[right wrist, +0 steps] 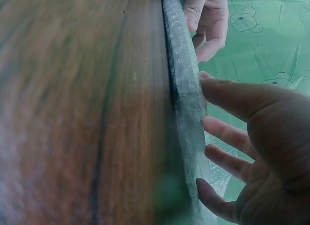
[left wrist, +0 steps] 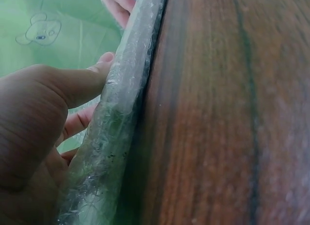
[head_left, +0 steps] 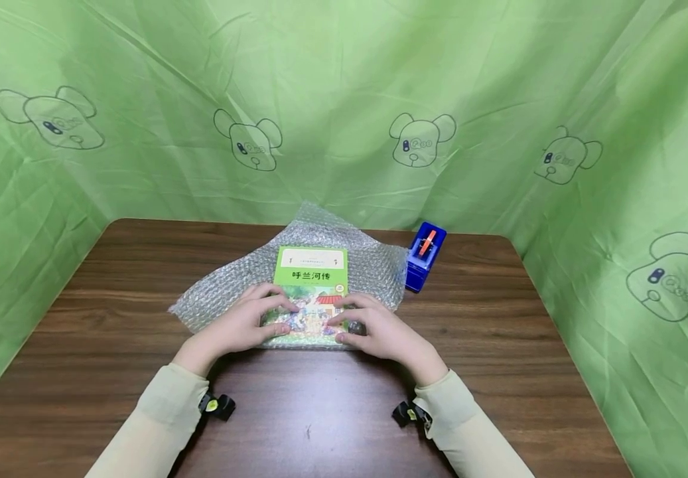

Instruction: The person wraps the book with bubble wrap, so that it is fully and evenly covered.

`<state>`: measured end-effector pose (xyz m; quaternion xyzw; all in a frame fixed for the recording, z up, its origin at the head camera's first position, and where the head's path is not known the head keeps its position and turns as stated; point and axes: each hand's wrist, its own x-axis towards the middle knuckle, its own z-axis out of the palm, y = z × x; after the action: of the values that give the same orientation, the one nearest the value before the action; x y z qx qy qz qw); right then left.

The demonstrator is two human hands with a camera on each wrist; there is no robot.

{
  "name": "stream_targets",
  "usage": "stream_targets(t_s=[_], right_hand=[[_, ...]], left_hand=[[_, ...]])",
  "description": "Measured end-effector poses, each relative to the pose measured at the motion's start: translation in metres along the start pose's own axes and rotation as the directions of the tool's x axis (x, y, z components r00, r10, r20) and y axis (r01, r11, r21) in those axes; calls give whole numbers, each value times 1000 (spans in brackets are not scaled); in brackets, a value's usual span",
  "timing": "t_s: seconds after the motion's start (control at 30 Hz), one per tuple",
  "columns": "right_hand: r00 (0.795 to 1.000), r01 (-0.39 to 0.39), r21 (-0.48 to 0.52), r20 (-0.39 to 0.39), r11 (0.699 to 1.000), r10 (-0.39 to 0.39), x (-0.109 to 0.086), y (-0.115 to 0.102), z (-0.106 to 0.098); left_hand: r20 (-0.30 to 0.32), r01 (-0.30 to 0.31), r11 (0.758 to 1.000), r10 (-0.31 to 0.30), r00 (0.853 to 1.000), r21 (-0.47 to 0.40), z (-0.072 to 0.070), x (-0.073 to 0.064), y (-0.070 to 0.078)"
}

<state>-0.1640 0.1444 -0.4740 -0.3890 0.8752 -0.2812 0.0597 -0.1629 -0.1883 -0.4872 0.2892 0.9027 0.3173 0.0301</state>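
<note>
A green book [head_left: 314,257] with a picture on its cover lies on a sheet of bubble wrap [head_left: 230,285] on the table. Along the near edge the wrap [left wrist: 127,79] folds up around the book, and the lower cover looks glossy, as if under it. My left hand [head_left: 248,322] rests on the book's left side, fingers spread and slightly bent over the cover. On the right side, my right hand [head_left: 376,326] touches the cover in the same way. In the right wrist view the right hand's fingertips [right wrist: 207,185] meet the wrapped edge.
A blue plastic object [head_left: 418,275] with an orange strip on top stands right of the wrap, touching or very near its right corner. The brown wooden table [head_left: 314,411] is bordered by green fabric [head_left: 332,79] at the back and sides.
</note>
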Motion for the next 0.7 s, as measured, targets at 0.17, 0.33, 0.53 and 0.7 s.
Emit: stream_targets(t_s=[0.17, 0.33, 0.53, 0.7], right_hand=[[1000, 5, -8, 6, 1000, -5, 0, -1, 1], [1000, -5, -14, 11, 1000, 5, -1, -2, 1], [1000, -8, -25, 7, 1000, 8, -1, -2, 0], [1000, 7, -35, 5, 999, -7, -2, -1, -1]], left_hand=[[8, 0, 1000, -1, 1000, 20, -1, -1, 1], [30, -29, 999, 28, 999, 38, -7, 2, 5], [95, -55, 997, 50, 994, 59, -27, 23, 0], [-12, 41, 998, -41, 999, 54, -46, 49, -12]])
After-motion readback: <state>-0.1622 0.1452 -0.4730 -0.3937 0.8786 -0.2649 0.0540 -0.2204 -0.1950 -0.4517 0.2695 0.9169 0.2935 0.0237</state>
